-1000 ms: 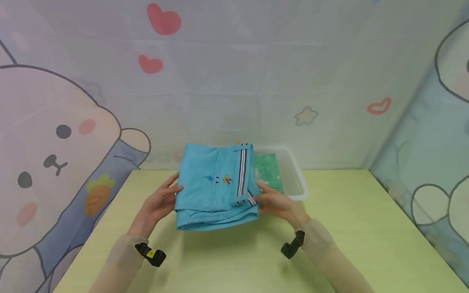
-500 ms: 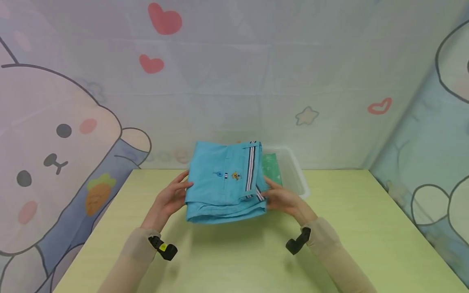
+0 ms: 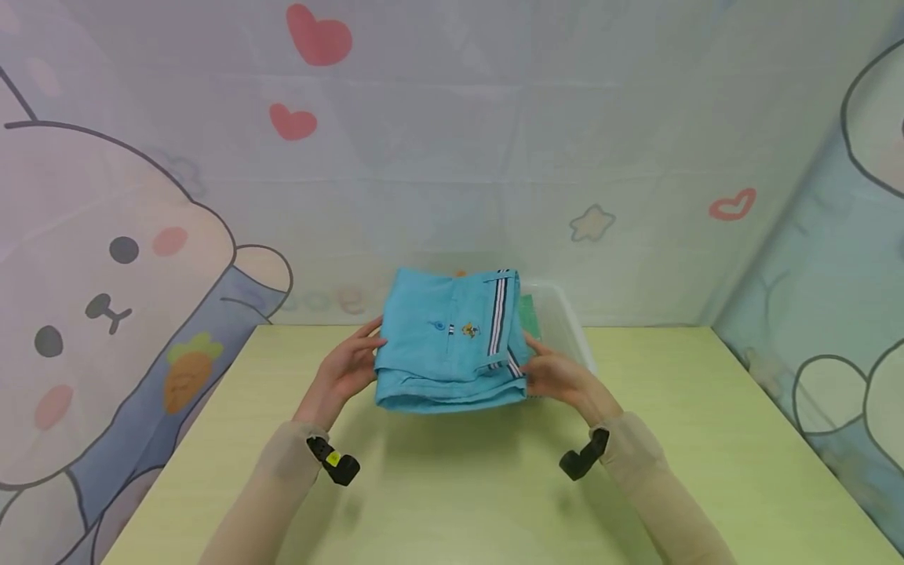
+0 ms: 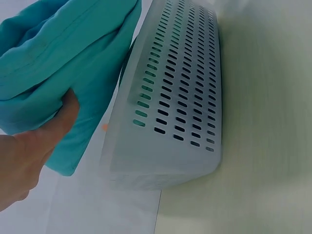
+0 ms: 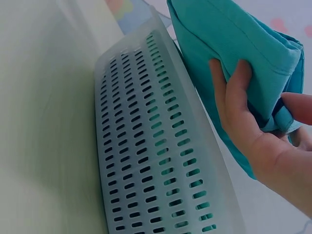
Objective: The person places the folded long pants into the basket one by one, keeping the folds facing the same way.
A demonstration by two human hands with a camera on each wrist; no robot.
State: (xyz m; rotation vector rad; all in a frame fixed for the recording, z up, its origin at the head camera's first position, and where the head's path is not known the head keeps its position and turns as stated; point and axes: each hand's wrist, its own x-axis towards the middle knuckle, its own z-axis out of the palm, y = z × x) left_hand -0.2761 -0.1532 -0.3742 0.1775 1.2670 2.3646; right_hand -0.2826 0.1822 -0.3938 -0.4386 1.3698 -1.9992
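Folded light-blue pants [image 3: 448, 337], with a navy-and-white striped band and small embroidered motifs, are held up in front of and partly above a white plastic basket [image 3: 581, 345]. My left hand [image 3: 348, 367] grips their left edge. On the opposite edge my right hand [image 3: 563, 380] holds them. In the left wrist view my left fingers [image 4: 63, 119] press into the folds; the rest of that hand is cut off. In the right wrist view the right hand [image 5: 258, 141] has fingers under the bundle and a thumb tip at its corner.
Inside the basket lies a green folded thing [image 3: 528, 315], mostly hidden by the pants. The basket's slotted wall [image 5: 141, 141] stands on the pale yellow-green table [image 3: 678, 408], near its back edge. Behind hangs a printed cloth backdrop [image 3: 438, 157].
Both hands have carried the pants rightward and slightly away, farther over the basket. More of the green thing is now covered. The basket stays in place.
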